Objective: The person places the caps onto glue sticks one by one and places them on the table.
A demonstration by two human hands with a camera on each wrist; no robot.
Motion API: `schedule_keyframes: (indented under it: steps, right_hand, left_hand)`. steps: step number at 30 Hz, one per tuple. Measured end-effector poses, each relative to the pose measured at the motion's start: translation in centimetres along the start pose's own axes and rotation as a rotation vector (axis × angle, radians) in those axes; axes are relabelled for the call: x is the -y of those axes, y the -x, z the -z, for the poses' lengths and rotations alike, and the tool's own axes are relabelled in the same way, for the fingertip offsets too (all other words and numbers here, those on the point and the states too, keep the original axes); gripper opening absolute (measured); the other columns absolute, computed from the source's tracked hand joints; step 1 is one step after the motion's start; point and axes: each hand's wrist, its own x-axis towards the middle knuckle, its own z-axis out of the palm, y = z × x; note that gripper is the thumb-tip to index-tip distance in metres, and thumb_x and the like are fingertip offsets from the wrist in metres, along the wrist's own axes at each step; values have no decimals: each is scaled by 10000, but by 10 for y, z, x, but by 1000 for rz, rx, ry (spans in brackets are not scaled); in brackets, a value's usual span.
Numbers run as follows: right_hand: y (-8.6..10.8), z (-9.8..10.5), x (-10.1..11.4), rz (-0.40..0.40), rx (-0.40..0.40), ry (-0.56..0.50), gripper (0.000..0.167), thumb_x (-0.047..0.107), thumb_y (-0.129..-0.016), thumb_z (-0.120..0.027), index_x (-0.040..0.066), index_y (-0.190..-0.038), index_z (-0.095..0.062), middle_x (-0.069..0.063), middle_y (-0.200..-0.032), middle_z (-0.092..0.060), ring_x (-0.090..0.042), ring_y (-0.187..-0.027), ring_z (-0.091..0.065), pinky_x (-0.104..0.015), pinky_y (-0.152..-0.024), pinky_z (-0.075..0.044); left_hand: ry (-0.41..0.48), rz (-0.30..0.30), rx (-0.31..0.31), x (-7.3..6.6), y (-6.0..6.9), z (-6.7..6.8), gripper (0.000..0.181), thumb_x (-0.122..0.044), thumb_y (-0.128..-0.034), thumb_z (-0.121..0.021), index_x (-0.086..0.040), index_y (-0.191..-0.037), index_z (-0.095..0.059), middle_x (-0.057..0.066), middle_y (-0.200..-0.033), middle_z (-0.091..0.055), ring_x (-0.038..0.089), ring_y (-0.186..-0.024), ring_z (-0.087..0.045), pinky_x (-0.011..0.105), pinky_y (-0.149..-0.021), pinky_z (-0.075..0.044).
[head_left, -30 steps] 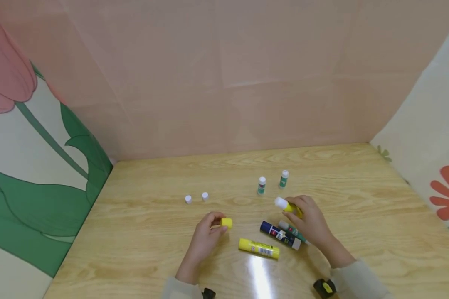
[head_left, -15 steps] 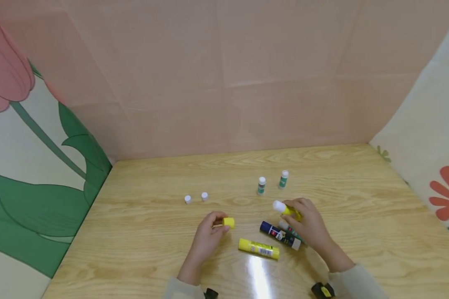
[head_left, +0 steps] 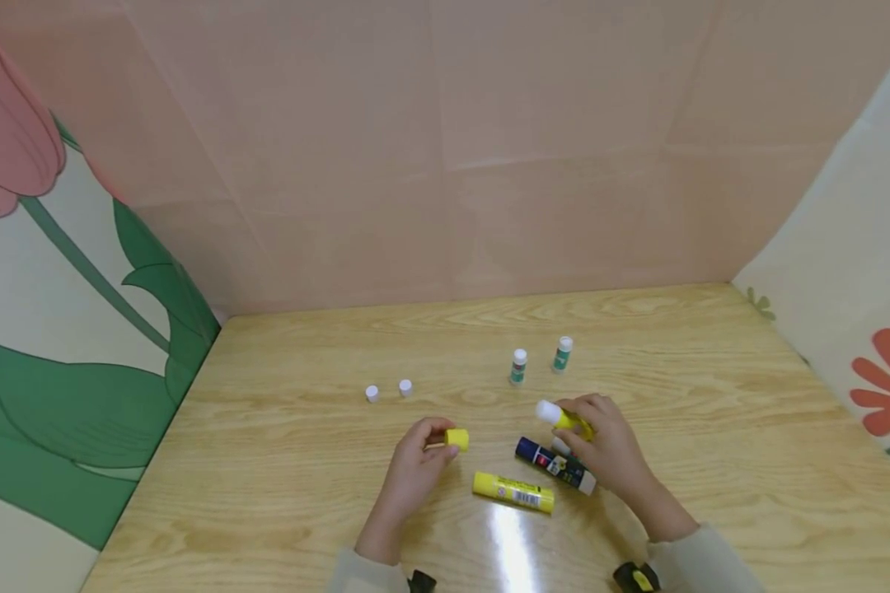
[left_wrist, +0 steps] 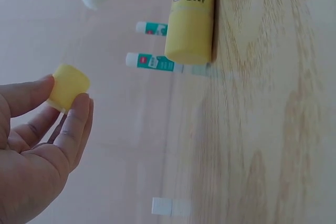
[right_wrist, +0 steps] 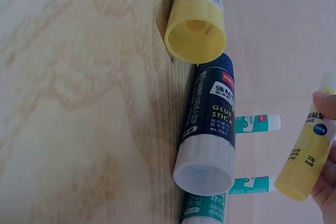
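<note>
Head view: your left hand (head_left: 413, 465) is pinching a short yellow plastic cap (head_left: 456, 440); your right hand (head_left: 610, 436) is gripping a yellow cylindrical glue stick (head_left: 568, 420) above the wooden table (head_left: 267, 461), probably by its body for leaving the white end (head_left: 548, 412), perhaps bare glue, exposed.

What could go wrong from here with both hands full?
The yellow cap is pinched by the fingertips of the left hand, so it might slip.
The right hand, holding a yellow glue stick, is close to the navy glue stick lying on its side; a brush could roll it.
The nearer upright green glue stick could tip if bumped.
</note>
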Motion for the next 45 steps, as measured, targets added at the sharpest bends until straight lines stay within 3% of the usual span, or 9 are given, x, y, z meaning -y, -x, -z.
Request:
schedule_keyframes:
  steps: [7,16,45]
  right_hand:
    - [1,-2,1,26,-7,-3,353,-13,-586,-751,26,-913,-625,-28,-844,-544,-134,-782,-450,-285,-600,-435]
    - [2,-1,5,31,16,-5,360,6,-594,-754,33,-929,-624,-14,-861,-541,-122,-796,-443,-293,-610,-439]
    - [4,-2,12,105,69,-28,355,12,-579,-760,59,-907,-634,2,-861,-534,-119,-800,-431,-232,-599,-408]
  left_hand:
    - [50,16,-16,-2,0,-2,254,-12,-810,-568,16,-1055,-508,116,-1007,-530,240,-932,-520,230,-735,-467]
    - [66,57,27,-4,1,-4,265,-58,-830,-557,-12,-1084,-497,78,-1031,-515,233,-946,-507,226,-732,-467]
    - [61,79,57,-6,1,-5,264,-78,-838,-551,-17,-1088,-494,62,-1042,-520,199,-953,-513,222,-755,-459]
